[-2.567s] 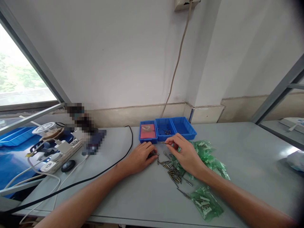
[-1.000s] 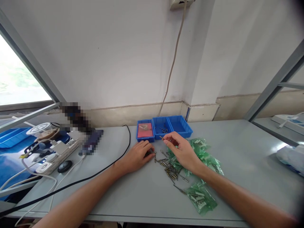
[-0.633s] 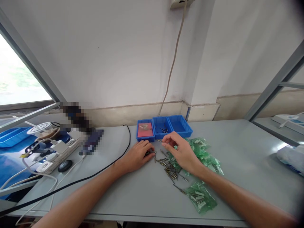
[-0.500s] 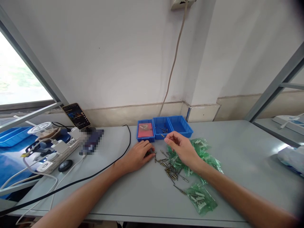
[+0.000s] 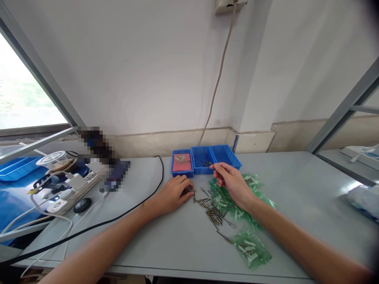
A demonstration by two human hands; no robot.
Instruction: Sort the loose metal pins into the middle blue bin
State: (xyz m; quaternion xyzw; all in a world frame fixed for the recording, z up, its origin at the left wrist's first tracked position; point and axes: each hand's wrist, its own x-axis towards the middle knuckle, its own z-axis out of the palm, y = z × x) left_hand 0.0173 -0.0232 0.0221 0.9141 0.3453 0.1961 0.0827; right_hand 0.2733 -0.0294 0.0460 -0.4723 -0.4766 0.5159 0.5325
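My left hand (image 5: 173, 194) rests on the table, its fingers curled around several small metal pins that show only in part. My right hand (image 5: 232, 182) hovers at the front edge of the blue divided bin (image 5: 202, 170), fingers loosely bent and apart, with nothing visible in them. A few pins (image 5: 207, 163) lie in the bin's left compartment. Between my hands spreads a loose pile of brass and silver pins (image 5: 213, 215). Green plastic bags (image 5: 237, 211) holding more pieces lie under and beside my right hand.
Left of the divided bin stands a blue box (image 5: 181, 173) with a pink sheet and a small clear bag. Another green bag (image 5: 251, 250) lies near the front edge. A black cable (image 5: 124, 216), power strip (image 5: 75, 193) and dark round object (image 5: 82, 205) are at left.
A brass pin at my right fingertips is no longer seen there. My right hand has shifted slightly right and its fingers have loosened. The left hand stays put.
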